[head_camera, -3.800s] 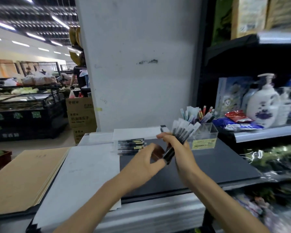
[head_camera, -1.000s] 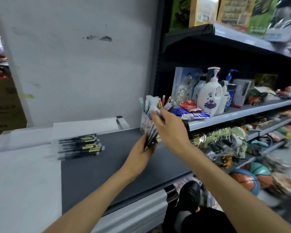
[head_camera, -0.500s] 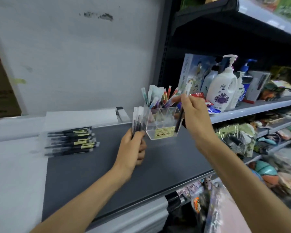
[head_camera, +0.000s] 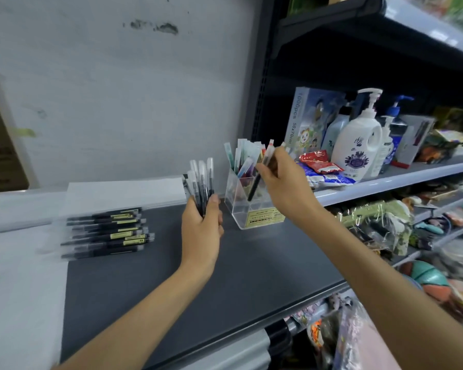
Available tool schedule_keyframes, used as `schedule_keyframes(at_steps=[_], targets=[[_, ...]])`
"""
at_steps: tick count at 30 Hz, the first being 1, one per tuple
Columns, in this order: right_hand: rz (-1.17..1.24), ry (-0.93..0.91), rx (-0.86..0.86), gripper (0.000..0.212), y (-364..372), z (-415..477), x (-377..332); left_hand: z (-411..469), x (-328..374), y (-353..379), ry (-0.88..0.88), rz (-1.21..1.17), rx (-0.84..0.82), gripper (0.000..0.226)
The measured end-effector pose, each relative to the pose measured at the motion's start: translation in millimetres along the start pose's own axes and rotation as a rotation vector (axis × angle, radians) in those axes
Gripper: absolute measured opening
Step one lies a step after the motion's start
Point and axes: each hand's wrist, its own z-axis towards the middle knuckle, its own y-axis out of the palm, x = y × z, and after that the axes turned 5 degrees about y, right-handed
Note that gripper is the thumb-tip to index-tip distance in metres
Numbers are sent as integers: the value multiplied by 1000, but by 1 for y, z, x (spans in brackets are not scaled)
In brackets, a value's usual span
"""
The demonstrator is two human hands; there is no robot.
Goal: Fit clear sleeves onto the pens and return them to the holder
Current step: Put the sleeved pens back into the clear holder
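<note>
Far left of the holder (head_camera: 241, 212), a row of dark pens (head_camera: 104, 233) lies flat on the grey mat (head_camera: 251, 268). Motion blur makes it hard to tell whether each one wears a sleeve. Just left of the holder, the left hand (head_camera: 201, 236) has its fingers curled round a bundle of sleeved pens (head_camera: 202, 182) held upright, their lower ends hidden in the palm. Over the holder, the right hand (head_camera: 284, 182) pinches one sleeved pen (head_camera: 255, 186) between thumb and fingertips. It slants down into the holder, though I cannot tell into which compartment. More sleeved pens stand at the holder's back, partly hidden by that hand. In front of the holder, bare mat runs to the near edge. Close to its right, a shelf lip (head_camera: 385, 180) carries a pump bottle (head_camera: 358, 145). The frame's bottom edge cuts off both forearms.
</note>
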Motion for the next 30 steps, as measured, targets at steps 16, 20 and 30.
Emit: schedule_keyframes(at_steps=[16, 20, 30], targets=[[53, 205, 143, 24, 22, 3, 12, -13, 0, 10, 153, 52, -135, 31], [142, 245, 135, 24, 19, 1, 9, -15, 3, 11, 133, 37, -148, 29], [642, 404, -43, 22, -5, -28, -3, -14, 7, 15, -2, -115, -340, 39]])
